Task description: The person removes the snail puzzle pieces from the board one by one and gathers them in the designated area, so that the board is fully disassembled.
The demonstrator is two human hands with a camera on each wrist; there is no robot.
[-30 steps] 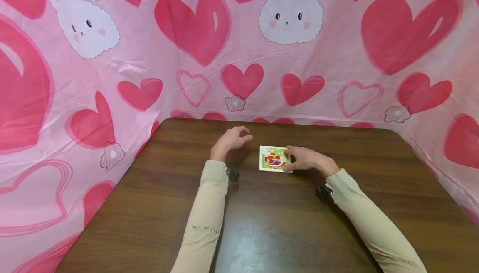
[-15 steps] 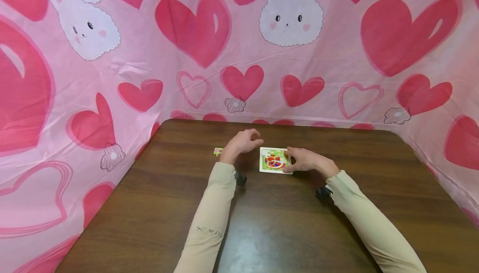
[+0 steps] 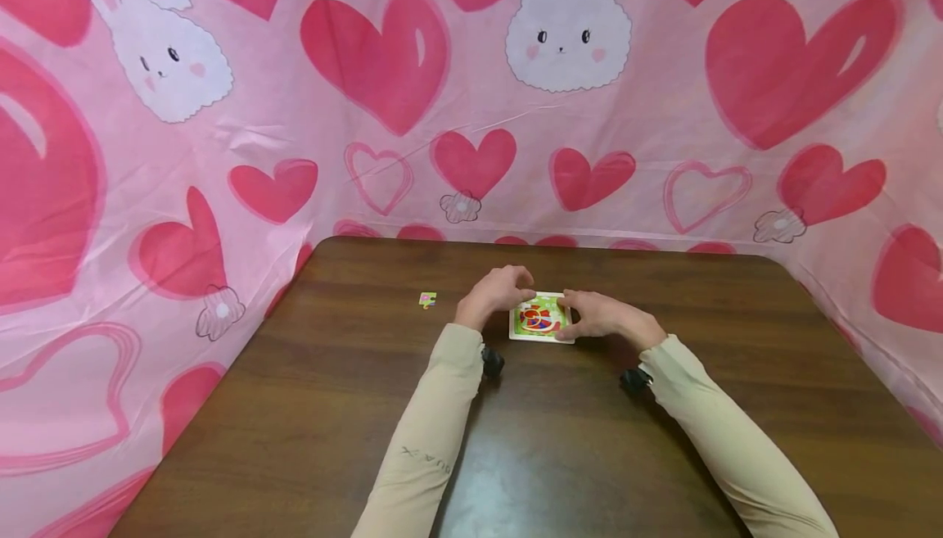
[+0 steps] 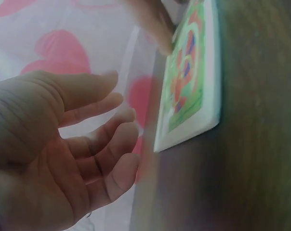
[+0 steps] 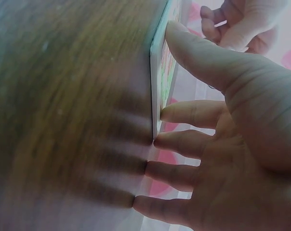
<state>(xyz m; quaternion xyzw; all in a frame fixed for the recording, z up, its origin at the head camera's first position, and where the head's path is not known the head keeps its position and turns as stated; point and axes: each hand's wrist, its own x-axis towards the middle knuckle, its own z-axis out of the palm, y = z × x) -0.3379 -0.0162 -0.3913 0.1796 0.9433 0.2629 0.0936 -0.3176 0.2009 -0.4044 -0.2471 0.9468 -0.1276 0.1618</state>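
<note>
A small square jigsaw puzzle with a white frame and a green, red and blue picture lies flat on the wooden table. My right hand rests at its right side. In the right wrist view the thumb lies on the frame, while the straight fingers touch the puzzle's edge and the tabletop beside it. My left hand hovers by the puzzle's left edge, fingers loosely bent. The left wrist view shows nothing in that hand and a gap to the puzzle board.
A loose jigsaw piece, green with a pink spot, lies on the table left of my left hand. Pink cloth printed with hearts and rabbits hangs around the table's back and sides.
My left hand has moved right and slightly nearer, up to the puzzle's left edge, uncovering the loose piece behind it. The right hand and the puzzle have stayed in place.
</note>
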